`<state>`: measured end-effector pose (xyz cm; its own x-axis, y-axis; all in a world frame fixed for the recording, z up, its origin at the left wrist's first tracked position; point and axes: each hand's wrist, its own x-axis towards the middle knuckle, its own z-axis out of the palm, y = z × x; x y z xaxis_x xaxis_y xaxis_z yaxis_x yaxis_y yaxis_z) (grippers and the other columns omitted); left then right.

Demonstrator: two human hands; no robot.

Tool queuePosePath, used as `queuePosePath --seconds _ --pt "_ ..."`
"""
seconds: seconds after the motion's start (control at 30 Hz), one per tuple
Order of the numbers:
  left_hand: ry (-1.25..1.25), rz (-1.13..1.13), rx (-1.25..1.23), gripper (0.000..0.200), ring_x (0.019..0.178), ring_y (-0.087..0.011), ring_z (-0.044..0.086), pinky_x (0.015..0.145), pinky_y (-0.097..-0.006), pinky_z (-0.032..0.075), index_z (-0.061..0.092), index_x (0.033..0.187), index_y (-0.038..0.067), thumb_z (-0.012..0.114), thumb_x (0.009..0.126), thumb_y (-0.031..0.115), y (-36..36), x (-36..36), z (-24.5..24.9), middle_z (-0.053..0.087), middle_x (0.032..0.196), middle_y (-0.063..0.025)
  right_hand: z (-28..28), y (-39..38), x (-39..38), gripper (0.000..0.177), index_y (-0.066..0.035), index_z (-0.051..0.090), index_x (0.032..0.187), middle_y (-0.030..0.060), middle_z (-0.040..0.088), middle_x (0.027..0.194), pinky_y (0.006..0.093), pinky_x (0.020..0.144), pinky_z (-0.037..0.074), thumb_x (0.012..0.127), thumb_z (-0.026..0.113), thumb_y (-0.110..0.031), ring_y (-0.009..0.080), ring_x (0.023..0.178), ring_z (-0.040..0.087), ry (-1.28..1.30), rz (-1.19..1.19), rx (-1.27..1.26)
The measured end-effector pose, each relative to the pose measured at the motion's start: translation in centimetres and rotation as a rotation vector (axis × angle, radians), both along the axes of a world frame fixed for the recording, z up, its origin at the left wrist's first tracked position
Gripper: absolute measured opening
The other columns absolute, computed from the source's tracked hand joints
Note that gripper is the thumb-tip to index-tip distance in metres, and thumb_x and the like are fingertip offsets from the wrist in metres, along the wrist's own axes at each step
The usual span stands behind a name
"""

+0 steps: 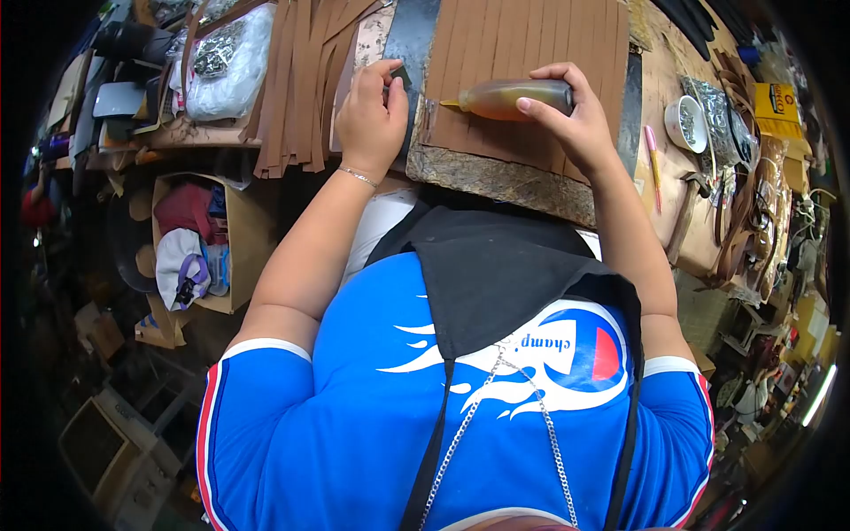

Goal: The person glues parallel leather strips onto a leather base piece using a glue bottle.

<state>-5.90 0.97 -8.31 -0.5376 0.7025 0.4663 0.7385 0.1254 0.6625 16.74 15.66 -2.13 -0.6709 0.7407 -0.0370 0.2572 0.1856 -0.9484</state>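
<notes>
My right hand (567, 111) is wrapped round a clear bottle (509, 99) of amber liquid, which lies nearly level with its yellow nozzle pointing left. Beneath it, brown strips (522, 44) lie side by side on a thick slab (496, 177). The nozzle tip is over the left edge of the strips. To the left, my left hand (372, 111) has its fingers curled round a small dark block (401, 78), beside the dark bar at the slab's left.
More brown strips (297, 80) hang over the bench's front edge at left, near a plastic bag (226, 66). At right are a white bowl (686, 124), a pink-and-yellow pen (653, 164), a hammer (686, 208) and a yellow box (777, 108). A cardboard box (248, 243) stands below left.
</notes>
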Motion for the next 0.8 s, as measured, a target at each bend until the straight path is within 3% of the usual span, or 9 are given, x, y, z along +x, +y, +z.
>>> queuePosePath --seconds 0.03,0.8 --pt "0.007 0.0 0.005 0.025 0.072 -0.0234 0.063 0.061 -0.0383 0.05 0.058 0.113 0.016 0.062 0.089 0.012 0.0 0.0 0.0 0.062 0.089 -0.0038 -0.1 0.0 0.0 0.047 -0.006 0.059 0.111 0.0071 0.062 0.102 0.0303 0.086 0.049 0.078 0.081 -0.03 0.0162 0.095 0.059 -0.014 -0.003 -0.007" --pt "0.023 -0.002 -0.038 0.025 0.075 -0.0244 0.064 0.063 -0.0391 0.051 0.059 0.114 0.016 0.061 0.089 0.013 0.0 0.1 0.0 0.064 0.091 -0.0039 -0.2 -1.2 1.0 0.048 -0.006 0.06 0.11 0.0079 0.063 0.101 0.0319 0.088 0.048 0.077 0.08 -0.034 0.0186 0.096 0.06 -0.036 0.068 0.009"
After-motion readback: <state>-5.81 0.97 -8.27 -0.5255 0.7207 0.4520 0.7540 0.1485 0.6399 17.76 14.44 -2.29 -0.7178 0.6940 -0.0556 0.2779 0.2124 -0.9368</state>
